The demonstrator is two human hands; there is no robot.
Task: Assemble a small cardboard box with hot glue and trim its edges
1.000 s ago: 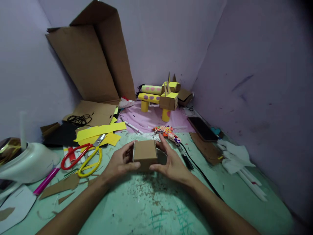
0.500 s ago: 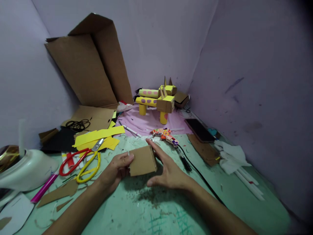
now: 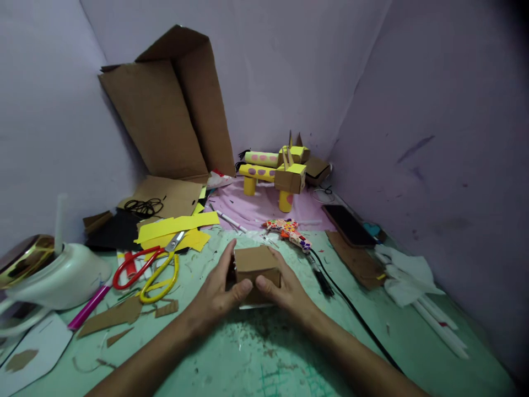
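Note:
A small brown cardboard box (image 3: 257, 259) is held between both hands, low over the green tabletop (image 3: 215, 353). My left hand (image 3: 219, 292) grips its left side, thumb on the front face. On the right side, my right hand (image 3: 289, 286) wraps round the box, its thumb close to the other thumb. The fingers behind the box are partly hidden. Beyond the hands lies a floral-patterned glue gun (image 3: 289, 232) with a black cord. Scissors (image 3: 165, 259) with one red and one yellow handle rest to the left, by yellow paper strips (image 3: 177, 227).
Two yellow spotted cardboard animals (image 3: 268, 173) are at the back on pink cloth. A phone (image 3: 348, 225) and white tubes (image 3: 442, 325) are on the right. At left are a white pot (image 3: 61, 278), cardboard scraps (image 3: 113, 317) and large cardboard (image 3: 144, 116) against the wall.
The cardboard piece has been turned so its top and front faces show. My right hand has closed onto its right side, and the whole view has shifted slightly.

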